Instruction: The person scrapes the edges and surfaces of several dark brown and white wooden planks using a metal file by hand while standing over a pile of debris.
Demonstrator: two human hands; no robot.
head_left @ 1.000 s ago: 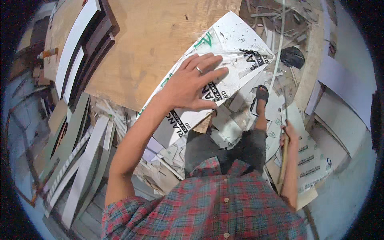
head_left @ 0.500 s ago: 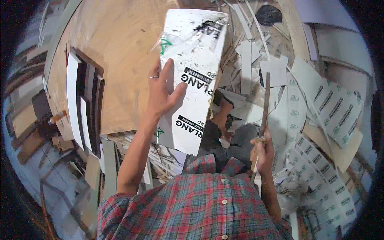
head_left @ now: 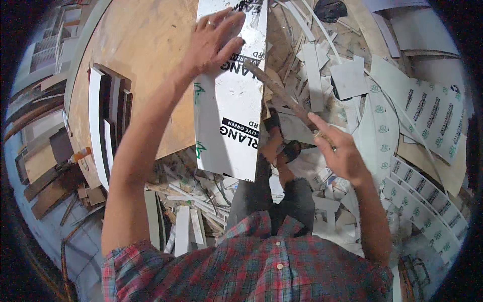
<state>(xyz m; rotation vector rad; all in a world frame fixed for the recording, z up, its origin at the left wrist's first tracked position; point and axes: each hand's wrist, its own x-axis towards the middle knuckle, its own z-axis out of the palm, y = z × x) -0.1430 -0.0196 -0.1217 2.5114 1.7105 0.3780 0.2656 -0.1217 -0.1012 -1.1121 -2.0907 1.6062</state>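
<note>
A long white board [head_left: 226, 105] with black and green print lies across the near edge of a wooden tabletop [head_left: 161, 85], its near end jutting out past the edge. My left hand [head_left: 219, 40] rests on top of the board, fingers spread and thumb apart. My right hand [head_left: 342, 153] is closed around the near end of a long, narrow brown file [head_left: 287, 98]. The file slants up and left, its far end over the board's right edge; whether it touches cannot be made out.
A stack of white and dark strips [head_left: 108, 121] stands on the table's left. Offcuts [head_left: 314, 75] litter the floor to the right, with printed sheets [head_left: 430, 116] beyond. A black bundle [head_left: 330, 10] lies at the far right. More scrap strips [head_left: 196, 201] lie below the table edge.
My right hand has raised the file and swung its tip left over the board. The board has shifted away from me, and my left hand has moved farther up it, fingers spread.
</note>
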